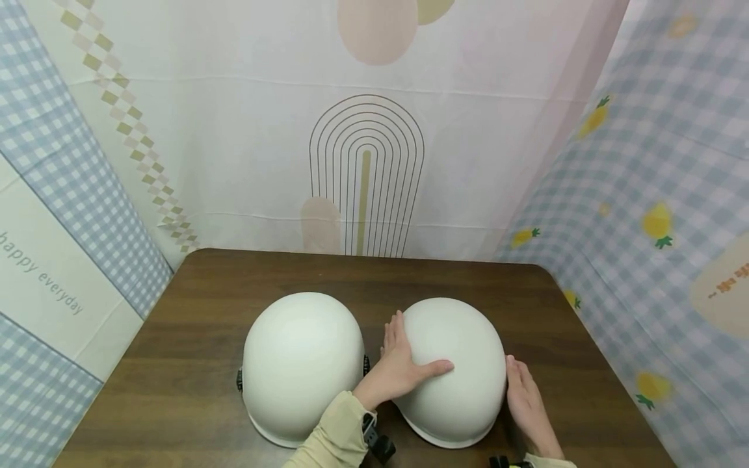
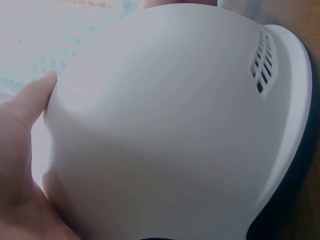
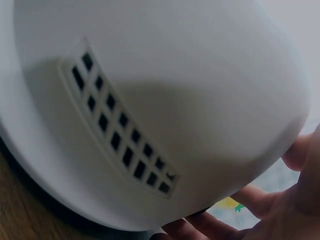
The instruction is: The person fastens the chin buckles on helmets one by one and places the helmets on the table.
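Two white domed helmets stand side by side on a brown wooden table [image 1: 193,312]. My left hand [image 1: 400,365] lies against the left side of the right helmet [image 1: 462,344], its fingers straight and its thumb stretched across the dome. On the opposite side, my right hand [image 1: 529,402] touches the shell with extended fingers. In the right wrist view its fingertips [image 3: 182,230] reach the lower rim beside a slotted vent [image 3: 120,127]. The left helmet [image 1: 301,364] stands next to my left forearm, dark fittings showing at both sides.
A pale patterned cloth [image 1: 246,149] hangs behind the table's far edge. Blue checked cloth [image 1: 632,214] with yellow pineapples hangs at the right, and more checked cloth [image 1: 64,136] at the left. Dark wrist straps [image 1: 374,432] sit near the sleeves.
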`<state>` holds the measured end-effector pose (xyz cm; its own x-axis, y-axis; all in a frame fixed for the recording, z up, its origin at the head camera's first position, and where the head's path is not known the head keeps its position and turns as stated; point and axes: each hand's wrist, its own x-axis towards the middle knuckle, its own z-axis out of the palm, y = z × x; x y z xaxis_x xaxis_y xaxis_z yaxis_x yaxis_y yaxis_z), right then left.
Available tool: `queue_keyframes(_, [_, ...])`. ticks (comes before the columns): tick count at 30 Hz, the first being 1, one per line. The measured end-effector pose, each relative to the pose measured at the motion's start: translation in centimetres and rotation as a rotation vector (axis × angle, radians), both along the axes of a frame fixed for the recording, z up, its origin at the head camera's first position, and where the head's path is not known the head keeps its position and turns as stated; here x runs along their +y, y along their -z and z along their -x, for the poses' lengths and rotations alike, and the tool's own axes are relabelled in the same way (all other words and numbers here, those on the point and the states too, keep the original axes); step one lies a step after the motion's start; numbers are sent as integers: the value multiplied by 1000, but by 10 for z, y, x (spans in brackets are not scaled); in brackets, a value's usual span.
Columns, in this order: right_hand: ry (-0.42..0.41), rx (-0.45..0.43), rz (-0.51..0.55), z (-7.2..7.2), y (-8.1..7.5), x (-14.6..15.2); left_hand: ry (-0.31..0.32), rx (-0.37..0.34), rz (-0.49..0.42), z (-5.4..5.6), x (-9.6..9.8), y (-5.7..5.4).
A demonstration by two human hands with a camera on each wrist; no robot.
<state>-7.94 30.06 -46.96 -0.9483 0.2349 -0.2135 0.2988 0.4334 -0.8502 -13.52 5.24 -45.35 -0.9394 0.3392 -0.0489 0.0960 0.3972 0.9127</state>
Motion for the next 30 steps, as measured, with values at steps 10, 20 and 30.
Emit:
queue_keyframes(10, [5, -19, -4, 2, 0, 1, -18, -28, 17, 1, -1, 1])
queue_keyframes(20, [6, 48, -68, 5, -6, 6, -9, -13, 36, 0, -4, -6])
queue_keyframes(30, [3, 446, -470, 10, -37, 23, 33, 509, -9, -24, -105, -84])
